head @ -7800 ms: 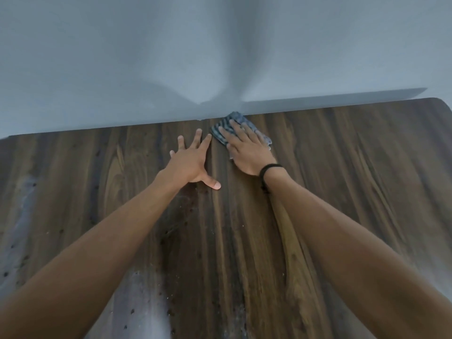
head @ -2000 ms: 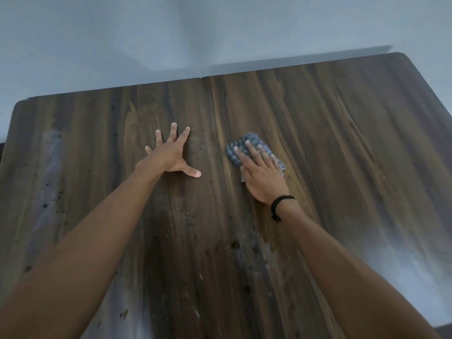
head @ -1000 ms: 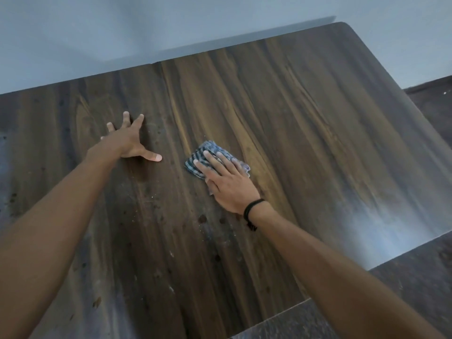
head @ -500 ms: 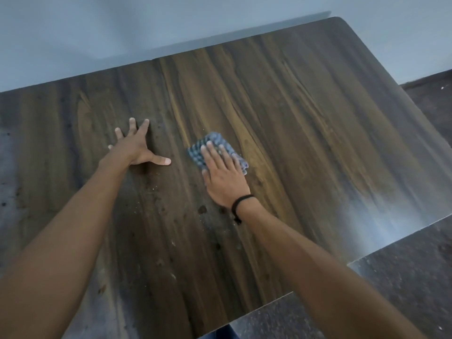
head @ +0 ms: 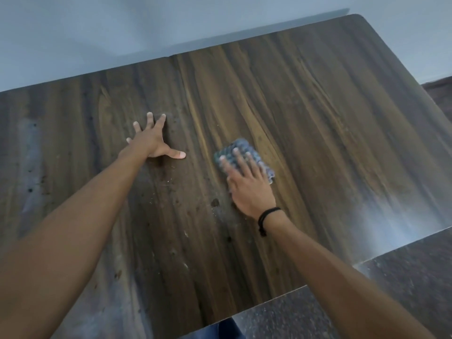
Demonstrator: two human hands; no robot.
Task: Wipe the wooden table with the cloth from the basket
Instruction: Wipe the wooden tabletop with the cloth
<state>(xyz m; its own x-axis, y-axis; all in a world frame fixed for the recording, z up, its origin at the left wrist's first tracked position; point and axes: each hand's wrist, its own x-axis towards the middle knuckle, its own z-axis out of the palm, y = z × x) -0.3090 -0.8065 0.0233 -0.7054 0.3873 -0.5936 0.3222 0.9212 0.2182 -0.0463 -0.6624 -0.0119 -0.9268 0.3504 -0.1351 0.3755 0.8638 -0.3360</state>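
A dark wooden table (head: 318,113) fills most of the view, with dark spots and pale crumbs near its middle. A folded blue-grey checked cloth (head: 238,146) lies flat on the table right of centre. My right hand (head: 247,184), with a black band at the wrist, presses down on the cloth with straight fingers and covers its near half. My left hand (head: 151,140) rests flat on the bare wood to the left, fingers spread, about a hand's width from the cloth. No basket is in view.
A pale wall (head: 171,23) runs along the table's far edge. The table's right edge and near right corner border a dark speckled floor (head: 403,285). Dark stains (head: 215,202) sit just left of my right wrist.
My right hand and the cloth have slid slightly to the right and towards me over the last half second. My left hand stays planted. The camera view has shifted a little.
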